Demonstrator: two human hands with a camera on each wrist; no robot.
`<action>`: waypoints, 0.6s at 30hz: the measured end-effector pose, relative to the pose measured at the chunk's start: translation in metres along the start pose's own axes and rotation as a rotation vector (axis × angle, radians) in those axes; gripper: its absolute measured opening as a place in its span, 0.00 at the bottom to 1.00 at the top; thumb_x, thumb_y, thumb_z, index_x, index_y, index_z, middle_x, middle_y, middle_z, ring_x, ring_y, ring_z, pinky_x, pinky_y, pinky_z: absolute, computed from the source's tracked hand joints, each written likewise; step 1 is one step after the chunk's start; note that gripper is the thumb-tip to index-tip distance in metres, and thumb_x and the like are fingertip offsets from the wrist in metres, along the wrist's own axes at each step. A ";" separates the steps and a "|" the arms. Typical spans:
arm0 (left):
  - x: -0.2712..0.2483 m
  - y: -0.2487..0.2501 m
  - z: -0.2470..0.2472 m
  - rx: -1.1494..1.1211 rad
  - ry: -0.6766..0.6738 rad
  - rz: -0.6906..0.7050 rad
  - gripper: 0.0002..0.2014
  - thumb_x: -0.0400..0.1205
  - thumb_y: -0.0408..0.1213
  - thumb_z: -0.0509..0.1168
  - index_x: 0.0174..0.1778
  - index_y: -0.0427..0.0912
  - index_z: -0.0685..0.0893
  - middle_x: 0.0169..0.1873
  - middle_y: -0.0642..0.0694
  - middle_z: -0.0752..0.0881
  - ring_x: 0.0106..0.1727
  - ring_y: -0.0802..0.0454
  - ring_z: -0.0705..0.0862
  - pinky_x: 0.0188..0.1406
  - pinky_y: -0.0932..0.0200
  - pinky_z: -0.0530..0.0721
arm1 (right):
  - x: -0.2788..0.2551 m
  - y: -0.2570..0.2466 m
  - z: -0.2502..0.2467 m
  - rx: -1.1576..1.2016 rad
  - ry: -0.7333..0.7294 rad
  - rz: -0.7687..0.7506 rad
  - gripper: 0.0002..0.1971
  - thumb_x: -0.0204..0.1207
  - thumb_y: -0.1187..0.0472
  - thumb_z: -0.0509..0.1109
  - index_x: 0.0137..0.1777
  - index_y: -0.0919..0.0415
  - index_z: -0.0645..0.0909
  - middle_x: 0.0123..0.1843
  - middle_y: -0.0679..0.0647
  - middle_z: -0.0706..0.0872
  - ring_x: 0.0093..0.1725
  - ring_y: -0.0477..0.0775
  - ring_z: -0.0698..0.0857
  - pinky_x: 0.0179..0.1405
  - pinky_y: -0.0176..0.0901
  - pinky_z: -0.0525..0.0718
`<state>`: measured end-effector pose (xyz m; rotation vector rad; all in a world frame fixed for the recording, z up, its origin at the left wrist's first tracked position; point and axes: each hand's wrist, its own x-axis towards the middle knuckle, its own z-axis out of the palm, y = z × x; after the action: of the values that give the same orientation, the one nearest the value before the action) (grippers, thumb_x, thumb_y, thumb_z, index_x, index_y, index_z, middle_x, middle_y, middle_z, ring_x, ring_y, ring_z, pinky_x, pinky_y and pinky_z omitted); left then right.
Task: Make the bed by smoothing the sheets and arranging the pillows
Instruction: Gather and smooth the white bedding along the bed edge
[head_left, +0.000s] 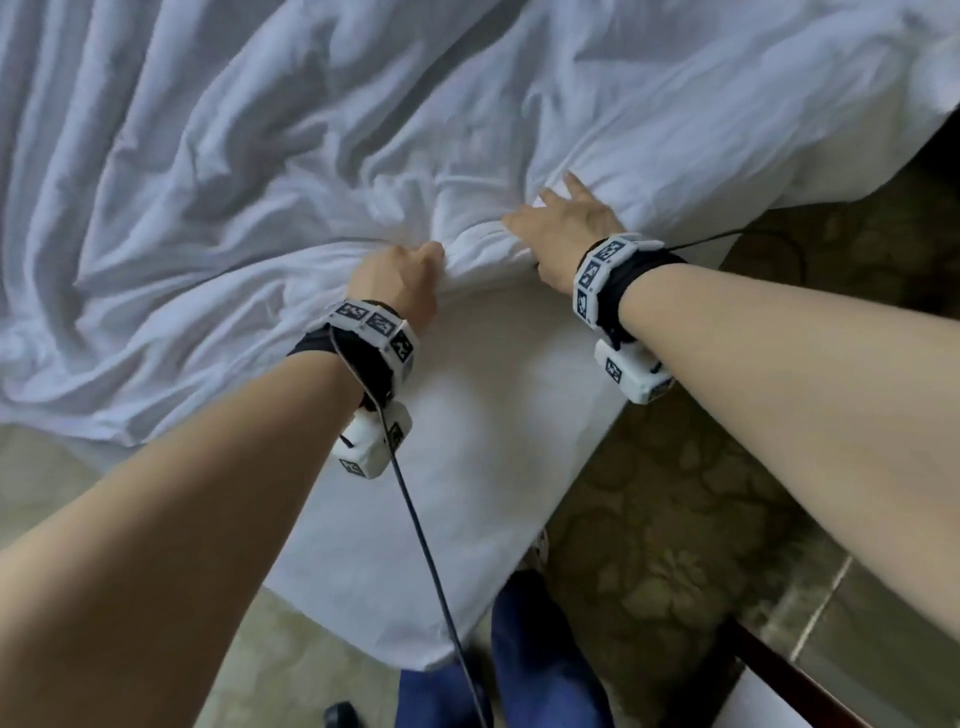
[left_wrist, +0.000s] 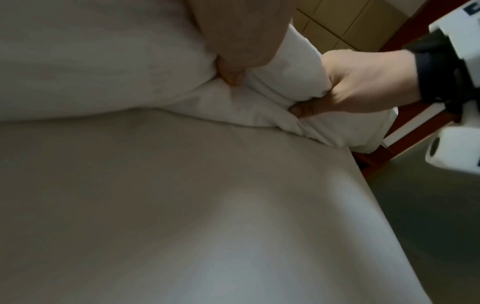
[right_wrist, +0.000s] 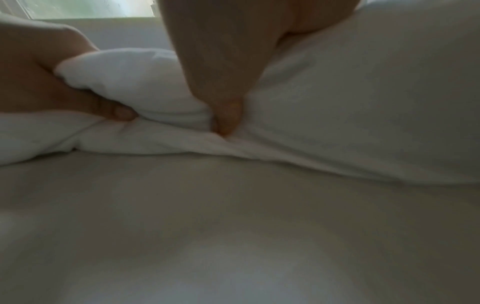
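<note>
A crumpled white duvet (head_left: 260, 182) covers most of the bed, and its near edge is bunched at the bed's corner. Below that edge lies bare, smooth fitted sheet (head_left: 467, 441). My left hand (head_left: 402, 275) grips the bunched edge, fingers curled into the cloth. Just to its right, my right hand (head_left: 558, 228) holds the same edge, fingers spread on top. In the left wrist view my right hand (left_wrist: 363, 82) has its thumb tucked under the fold of duvet (left_wrist: 103, 61). In the right wrist view my right hand's thumb (right_wrist: 226, 121) digs into the duvet (right_wrist: 363, 102). No pillow is in view.
Dark patterned carpet (head_left: 675, 493) lies right of the bed corner, with a dark red wooden furniture edge (head_left: 789, 675) at the lower right. A black cable (head_left: 431, 561) hangs from my left wrist over the sheet. My legs in blue trousers (head_left: 545, 665) stand at the corner.
</note>
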<state>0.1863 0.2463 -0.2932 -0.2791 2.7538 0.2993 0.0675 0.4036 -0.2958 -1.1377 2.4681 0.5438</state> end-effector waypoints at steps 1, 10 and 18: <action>-0.005 -0.001 -0.001 -0.014 0.011 0.021 0.13 0.78 0.24 0.58 0.56 0.37 0.77 0.44 0.29 0.85 0.46 0.30 0.85 0.40 0.47 0.80 | -0.006 -0.002 0.002 0.033 0.011 0.029 0.26 0.78 0.64 0.64 0.76 0.50 0.68 0.73 0.60 0.77 0.78 0.63 0.69 0.80 0.58 0.62; -0.120 -0.024 0.018 0.040 -0.090 0.245 0.14 0.74 0.23 0.59 0.52 0.38 0.80 0.40 0.37 0.87 0.38 0.37 0.85 0.33 0.52 0.72 | -0.124 -0.090 0.004 0.180 -0.133 0.009 0.23 0.78 0.66 0.60 0.72 0.52 0.72 0.56 0.59 0.84 0.50 0.63 0.86 0.44 0.50 0.82; -0.200 -0.117 0.022 0.074 -0.175 0.333 0.26 0.76 0.23 0.60 0.70 0.44 0.79 0.62 0.42 0.87 0.52 0.36 0.89 0.49 0.43 0.88 | -0.187 -0.240 0.002 0.360 -0.119 0.058 0.19 0.80 0.67 0.58 0.71 0.59 0.73 0.65 0.58 0.80 0.65 0.60 0.79 0.60 0.51 0.79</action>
<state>0.4041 0.1703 -0.2596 0.2187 2.6212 0.2895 0.3679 0.3788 -0.2539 -0.8673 2.3757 0.1649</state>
